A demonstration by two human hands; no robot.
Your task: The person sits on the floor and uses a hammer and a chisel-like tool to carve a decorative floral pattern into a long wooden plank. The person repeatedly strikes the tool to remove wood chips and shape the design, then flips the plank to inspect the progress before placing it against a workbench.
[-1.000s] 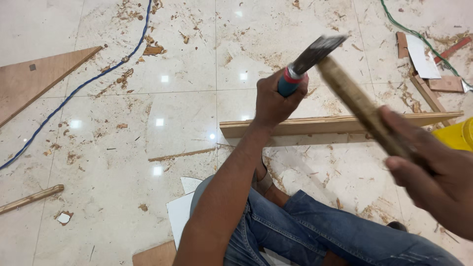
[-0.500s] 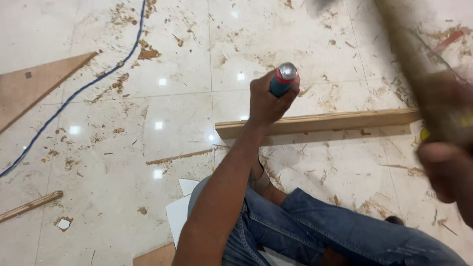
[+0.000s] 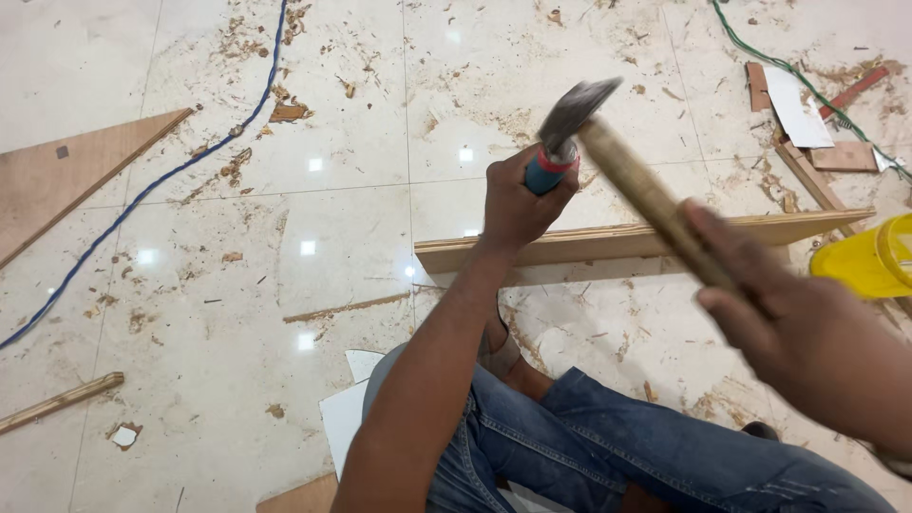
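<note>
The left hand (image 3: pixel 518 204) is clamped in a fist round the blue, red-banded handle of a chisel (image 3: pixel 549 169), held upright over a long, pale wooden plank (image 3: pixel 608 242) that lies flat on the floor (image 3: pixel 237 285). The right hand (image 3: pixel 788 328) grips the round wooden shaft of a hammer (image 3: pixel 617 157), fingers wrapped tight; its dark metal head, blurred, sits right at the chisel's top — whether they touch cannot be told. The glossy cream tiles are littered with wood chips and splinters. A blue cable (image 3: pixel 152 185) snakes across at left, past a brown triangular board (image 3: pixel 66 180). A yellow plastic bucket (image 3: pixel 869 261) stands at the plank's right end — beyond it lie flat wood offcuts (image 3: pixel 807 176) and a green cable (image 3: pixel 760 52). The person's jeans (image 3: pixel 608 456) fill the foreground.
</note>
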